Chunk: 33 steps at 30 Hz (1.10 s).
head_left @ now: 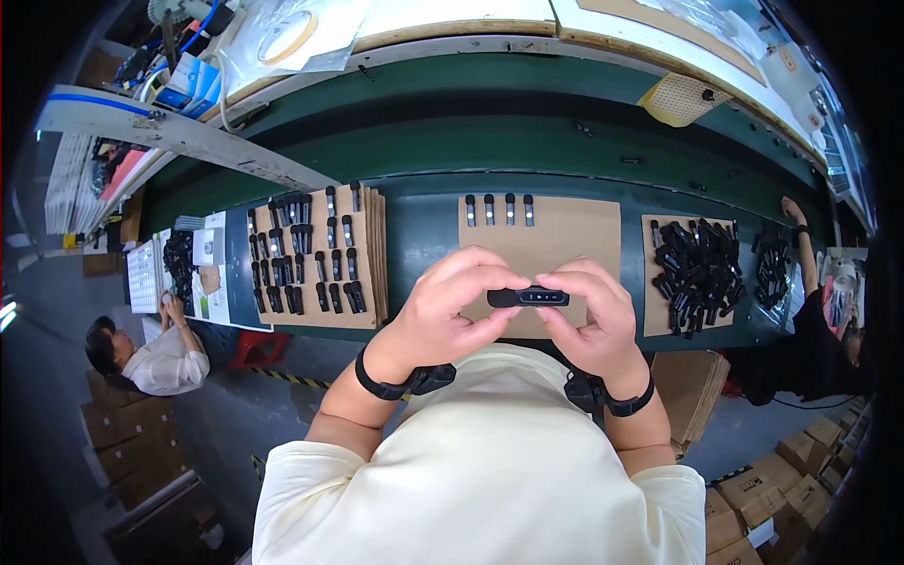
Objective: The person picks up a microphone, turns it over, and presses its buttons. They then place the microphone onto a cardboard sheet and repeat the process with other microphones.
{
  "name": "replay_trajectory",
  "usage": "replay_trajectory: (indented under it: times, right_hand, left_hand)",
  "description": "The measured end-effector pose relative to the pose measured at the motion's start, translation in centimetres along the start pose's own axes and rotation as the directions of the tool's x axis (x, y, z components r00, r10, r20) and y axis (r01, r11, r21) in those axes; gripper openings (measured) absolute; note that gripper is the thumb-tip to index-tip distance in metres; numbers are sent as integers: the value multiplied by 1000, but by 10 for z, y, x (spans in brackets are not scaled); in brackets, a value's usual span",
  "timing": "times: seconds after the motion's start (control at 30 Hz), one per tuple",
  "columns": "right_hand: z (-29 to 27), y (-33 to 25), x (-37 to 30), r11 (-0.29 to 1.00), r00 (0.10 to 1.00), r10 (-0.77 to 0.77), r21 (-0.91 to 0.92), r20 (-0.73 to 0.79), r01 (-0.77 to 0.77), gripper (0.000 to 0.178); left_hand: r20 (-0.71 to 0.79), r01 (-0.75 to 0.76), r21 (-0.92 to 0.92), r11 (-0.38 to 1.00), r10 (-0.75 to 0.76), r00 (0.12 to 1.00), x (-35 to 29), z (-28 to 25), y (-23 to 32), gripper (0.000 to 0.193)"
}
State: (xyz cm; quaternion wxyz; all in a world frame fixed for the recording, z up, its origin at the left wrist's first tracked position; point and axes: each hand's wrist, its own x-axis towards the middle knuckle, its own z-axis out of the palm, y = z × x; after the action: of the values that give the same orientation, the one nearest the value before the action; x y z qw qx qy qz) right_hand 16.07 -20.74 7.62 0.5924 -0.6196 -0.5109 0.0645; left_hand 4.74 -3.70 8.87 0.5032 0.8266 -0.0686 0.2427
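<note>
Between both hands, in front of my chest, a small black clip-on microphone [529,297] lies sideways, its rounded dark end pointing left. My left hand [450,306] pinches the rounded end between thumb and forefinger. Thumb and forefinger of my right hand [595,306] grip the other end. Small marks show on the side facing up. Behind my hands lies a cardboard sheet [574,235], with a short row of similar microphones [490,210] standing out along its far left part.
To the left, a stack of cardboard sheets [376,254] bears several microphones in loose rows. A dense heap of black microphones [697,273] covers another sheet at right. Co-workers sit at both sides: one in a white top [169,363], one in dark sleeves [810,339]. A green conveyor belt [452,132] runs behind.
</note>
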Motion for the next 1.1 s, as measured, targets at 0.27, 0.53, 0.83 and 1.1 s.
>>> replay_trajectory:
  times: [0.27,0.53,0.83,1.1]
  right_hand:
    - [-3,0,0,997,999,-52,-60,0,52,33]
    - [-1,-4,9,989,988,147,9,-47,-146,30]
    - [1,39,4,922,892,388,-86,231,-378,26]
    - [19,175,-31,619,630,776,-201,9,-759,17]
  left_hand:
    - [17,149,-115,982,-149,989,0,0,1,29]
    - [21,214,-174,961,-214,977,-2,0,-18,27]
    - [90,237,57,970,-241,966,7,7,-48,28]
    - [-36,503,164,849,-504,863,-24,13,-131,21]
